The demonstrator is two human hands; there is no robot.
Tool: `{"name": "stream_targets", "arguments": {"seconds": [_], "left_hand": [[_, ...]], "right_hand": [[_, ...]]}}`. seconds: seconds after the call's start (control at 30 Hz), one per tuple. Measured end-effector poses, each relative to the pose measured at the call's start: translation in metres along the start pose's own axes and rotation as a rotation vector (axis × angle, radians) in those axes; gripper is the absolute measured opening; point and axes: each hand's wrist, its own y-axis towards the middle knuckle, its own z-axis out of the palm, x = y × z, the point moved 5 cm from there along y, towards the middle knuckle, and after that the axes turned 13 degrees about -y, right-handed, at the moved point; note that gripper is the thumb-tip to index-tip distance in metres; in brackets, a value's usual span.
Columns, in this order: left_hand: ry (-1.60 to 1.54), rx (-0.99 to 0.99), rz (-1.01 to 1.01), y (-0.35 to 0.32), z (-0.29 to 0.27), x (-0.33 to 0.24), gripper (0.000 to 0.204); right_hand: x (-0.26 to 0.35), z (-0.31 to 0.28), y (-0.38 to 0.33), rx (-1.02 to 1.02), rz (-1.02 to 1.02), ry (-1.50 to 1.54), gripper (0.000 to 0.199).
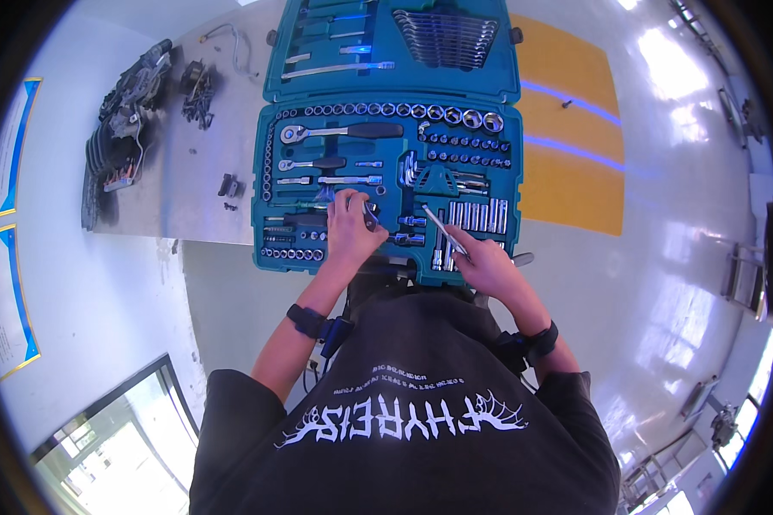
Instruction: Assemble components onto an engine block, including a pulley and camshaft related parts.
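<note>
One teal tool case [391, 96], open, lid plus base, in front of the person. One grey tabletop [219, 202] left of it, with one bulky dark mechanical part [116, 146]. One yellow-orange panel [575, 184] right. One rack of wrenches [447, 39] in the lid; too tightly packed to count. Two hands, both over the base. Two ratchets in the base's upper left: one large [376, 130], one small [328, 163]. Right hand [487, 268]: fingers closed on one silver rod [442, 227], slanted, just left of the deep sockets [478, 216]. Left hand [348, 236]: fingers curled, narrow gap to thumb, one dark piece [370, 218] between; can't tell if gripped.
</note>
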Motion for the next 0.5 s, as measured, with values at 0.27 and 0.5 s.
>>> {"name": "stream_targets", "arguments": {"seconds": [0.27, 0.5], "left_hand": [[-0.058, -0.074, 0.125, -0.011, 0.001, 0.01, 0.052], [-0.077, -0.041, 0.062, -0.006, -0.004, 0.005, 0.056]], "right_hand": [[0.019, -0.011, 0.002, -0.041, -0.056, 0.001, 0.057], [0.048, -0.009, 0.057, -0.251, -0.266, -0.366, 0.071]]}}
